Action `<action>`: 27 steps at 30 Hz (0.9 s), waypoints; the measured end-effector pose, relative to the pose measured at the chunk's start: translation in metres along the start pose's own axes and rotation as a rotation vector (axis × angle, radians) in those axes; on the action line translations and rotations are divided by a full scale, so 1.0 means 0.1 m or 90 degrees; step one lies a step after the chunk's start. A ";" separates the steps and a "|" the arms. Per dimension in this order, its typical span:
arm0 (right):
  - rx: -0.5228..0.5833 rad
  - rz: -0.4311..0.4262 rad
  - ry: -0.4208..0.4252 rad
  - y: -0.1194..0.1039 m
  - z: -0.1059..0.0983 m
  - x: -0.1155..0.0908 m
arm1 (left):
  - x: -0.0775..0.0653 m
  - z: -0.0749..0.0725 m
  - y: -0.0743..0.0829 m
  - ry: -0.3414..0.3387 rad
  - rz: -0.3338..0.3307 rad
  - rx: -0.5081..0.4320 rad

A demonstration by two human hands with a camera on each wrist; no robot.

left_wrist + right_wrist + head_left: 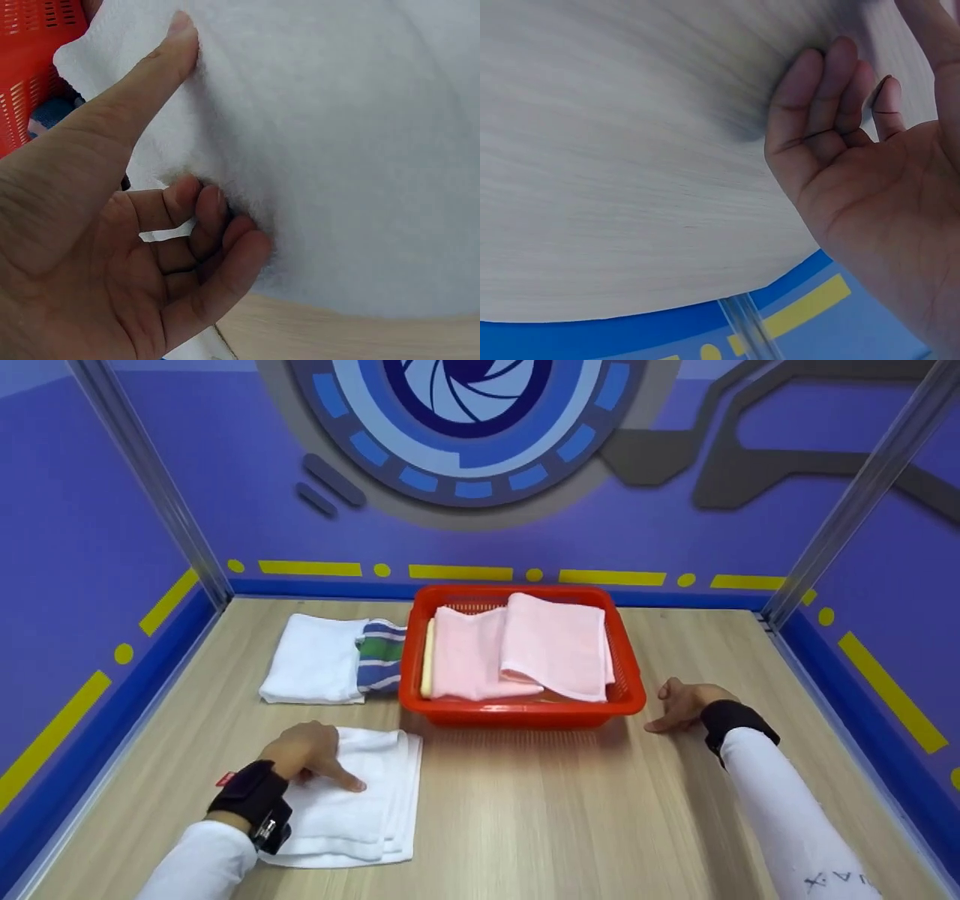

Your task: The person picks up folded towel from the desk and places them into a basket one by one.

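My left hand (311, 754) rests on a folded white towel (367, 817) at the front left. In the left wrist view its thumb lies stretched along the white cloth (352, 157). The other fingers (217, 285) bend loosely against the cloth, apart from the thumb. To the right of a red plastic basket (525, 718), my right hand (682, 705) is low at the tabletop, with nothing in it. Its fingers (799, 97) are loosely bent in the right wrist view. Folded pink towels (559, 649) lie in the basket, with a yellow edge (428, 660) showing at their left.
Behind the left hand lies another folded white towel (315, 660). A striped blue and green cloth (381, 654) sits between it and the basket. Purple panels (525, 540) with a blue lower edge close off the wooden table (555, 817) at the back and sides.
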State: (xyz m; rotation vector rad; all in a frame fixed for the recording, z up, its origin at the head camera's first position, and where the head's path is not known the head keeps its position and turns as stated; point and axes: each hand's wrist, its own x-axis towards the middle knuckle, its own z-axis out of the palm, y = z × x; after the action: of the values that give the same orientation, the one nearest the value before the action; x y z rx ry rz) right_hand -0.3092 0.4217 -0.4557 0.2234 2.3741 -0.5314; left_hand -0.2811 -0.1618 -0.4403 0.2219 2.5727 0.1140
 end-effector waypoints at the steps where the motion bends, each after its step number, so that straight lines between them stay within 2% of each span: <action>1: 0.003 0.004 0.002 -0.01 0.00 0.00 | 0.00 0.01 0.01 0.006 0.008 0.004; 5: 0.010 0.022 0.011 -0.01 0.01 0.02 | 0.01 0.07 0.13 0.029 0.041 0.024; 7: 0.015 0.025 0.015 0.00 0.02 0.03 | 0.04 0.11 0.22 0.034 0.044 0.019; 15: -0.031 -0.002 0.019 0.01 -0.06 0.04 | 0.05 0.14 0.73 0.061 0.074 -0.004; 19: -0.057 -0.003 0.020 0.05 -0.04 0.06 | 0.06 0.22 0.98 0.086 0.089 -0.020; 23: -0.071 -0.014 0.017 0.06 0.02 0.06 | 0.09 0.32 1.16 0.112 0.097 -0.043; 27: -0.087 -0.022 0.027 0.03 0.05 0.04 | 0.11 0.37 1.28 0.116 0.110 -0.057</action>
State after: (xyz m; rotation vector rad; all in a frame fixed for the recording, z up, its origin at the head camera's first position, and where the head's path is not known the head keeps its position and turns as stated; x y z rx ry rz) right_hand -0.3083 0.4223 -0.4620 0.1330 2.4479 -0.3821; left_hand -0.2529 -0.0323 -0.4609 0.4175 2.7176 0.3277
